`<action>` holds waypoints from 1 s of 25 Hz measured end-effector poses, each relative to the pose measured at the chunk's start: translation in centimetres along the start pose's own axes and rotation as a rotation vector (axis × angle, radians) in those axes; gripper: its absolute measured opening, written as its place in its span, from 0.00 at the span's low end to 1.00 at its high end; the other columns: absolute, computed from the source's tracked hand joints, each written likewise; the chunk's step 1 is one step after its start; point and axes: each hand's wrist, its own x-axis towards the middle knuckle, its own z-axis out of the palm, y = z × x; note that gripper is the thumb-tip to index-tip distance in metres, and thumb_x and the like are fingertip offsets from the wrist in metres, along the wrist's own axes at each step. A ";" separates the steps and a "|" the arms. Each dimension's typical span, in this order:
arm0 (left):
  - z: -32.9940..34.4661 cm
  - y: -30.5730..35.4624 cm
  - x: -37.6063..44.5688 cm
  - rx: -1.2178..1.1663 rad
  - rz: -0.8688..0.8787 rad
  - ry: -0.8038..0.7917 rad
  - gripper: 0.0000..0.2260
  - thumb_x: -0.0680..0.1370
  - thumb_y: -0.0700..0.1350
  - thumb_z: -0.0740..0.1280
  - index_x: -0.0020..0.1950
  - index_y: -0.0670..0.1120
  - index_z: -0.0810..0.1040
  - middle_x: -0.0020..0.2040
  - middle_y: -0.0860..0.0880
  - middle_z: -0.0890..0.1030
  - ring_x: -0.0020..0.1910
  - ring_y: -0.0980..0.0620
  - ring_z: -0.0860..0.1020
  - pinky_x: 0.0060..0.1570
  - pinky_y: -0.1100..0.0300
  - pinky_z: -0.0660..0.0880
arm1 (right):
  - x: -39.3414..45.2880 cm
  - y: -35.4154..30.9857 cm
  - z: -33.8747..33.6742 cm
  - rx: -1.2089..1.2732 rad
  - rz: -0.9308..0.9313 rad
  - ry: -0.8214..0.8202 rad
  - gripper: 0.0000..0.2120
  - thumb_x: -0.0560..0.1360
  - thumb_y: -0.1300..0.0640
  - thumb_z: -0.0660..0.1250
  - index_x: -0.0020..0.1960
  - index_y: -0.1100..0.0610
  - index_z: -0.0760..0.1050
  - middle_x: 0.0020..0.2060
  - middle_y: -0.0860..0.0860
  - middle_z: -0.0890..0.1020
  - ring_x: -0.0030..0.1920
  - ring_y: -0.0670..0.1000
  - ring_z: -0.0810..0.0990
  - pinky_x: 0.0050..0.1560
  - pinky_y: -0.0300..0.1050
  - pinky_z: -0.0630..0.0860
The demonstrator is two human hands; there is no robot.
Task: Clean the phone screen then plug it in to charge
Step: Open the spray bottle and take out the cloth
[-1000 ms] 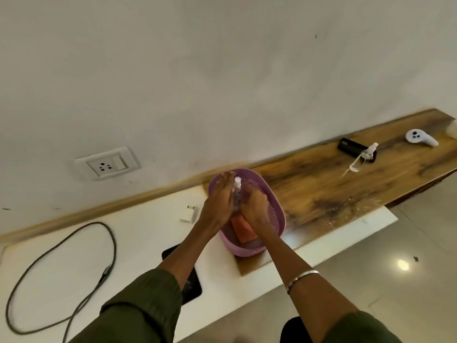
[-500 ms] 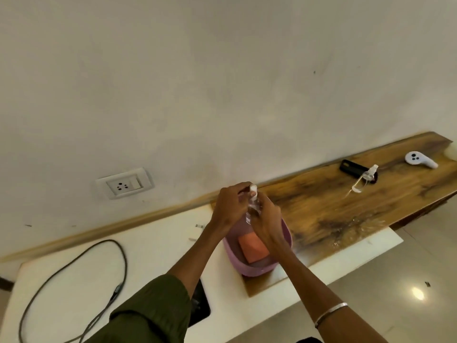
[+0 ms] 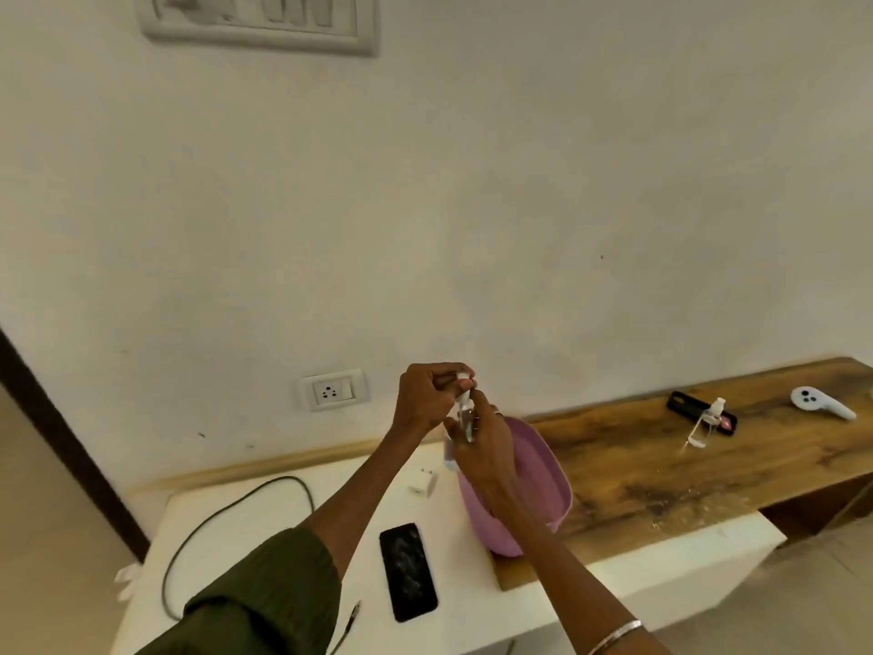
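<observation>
A black phone (image 3: 408,571) lies screen-up and smudged on the white counter (image 3: 245,550), near its front edge. Above the pink basket (image 3: 550,475) my right hand (image 3: 482,453) grips a small clear spray bottle (image 3: 465,418) round its body. My left hand (image 3: 425,399) pinches the bottle's white top. A white charger adapter (image 3: 422,482) sits on the counter left of the basket. The dark charging cable (image 3: 226,517) loops at the left, its plug end (image 3: 352,612) near the front edge. A wall socket (image 3: 334,389) is behind my left hand.
On the wooden shelf (image 3: 661,470) at the right lie a second spray bottle (image 3: 706,420) across a black case (image 3: 680,404) and a white controller (image 3: 822,403). A switch panel (image 3: 260,21) hangs high on the wall. A dark door frame (image 3: 61,442) stands at the left.
Both hands have lifted the spray bottle out of the pink basket and up above its rim. The camera has tilted up, and the phone now shows in full.
</observation>
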 end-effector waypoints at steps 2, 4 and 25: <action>-2.0 0.7 -1.6 0.026 -0.015 0.123 0.07 0.69 0.40 0.78 0.46 0.45 0.87 0.42 0.48 0.87 0.41 0.57 0.85 0.50 0.54 0.82 | -1.5 -1.7 1.4 0.021 -0.014 0.010 0.18 0.73 0.54 0.70 0.61 0.52 0.70 0.42 0.50 0.80 0.42 0.49 0.76 0.37 0.40 0.70; -3.6 1.5 -3.3 0.068 -0.024 0.227 0.10 0.65 0.44 0.81 0.44 0.44 0.87 0.40 0.48 0.87 0.38 0.56 0.85 0.46 0.56 0.83 | -2.8 -3.3 2.3 0.021 -0.002 0.014 0.20 0.72 0.51 0.70 0.62 0.49 0.69 0.43 0.50 0.79 0.43 0.49 0.76 0.35 0.36 0.65; -7.4 1.7 -8.3 0.101 -0.009 0.351 0.05 0.73 0.38 0.71 0.40 0.45 0.85 0.37 0.51 0.86 0.38 0.59 0.83 0.46 0.65 0.78 | -6.4 -7.6 3.8 0.077 -0.100 -0.073 0.15 0.71 0.56 0.71 0.56 0.51 0.74 0.42 0.47 0.79 0.42 0.49 0.79 0.35 0.32 0.68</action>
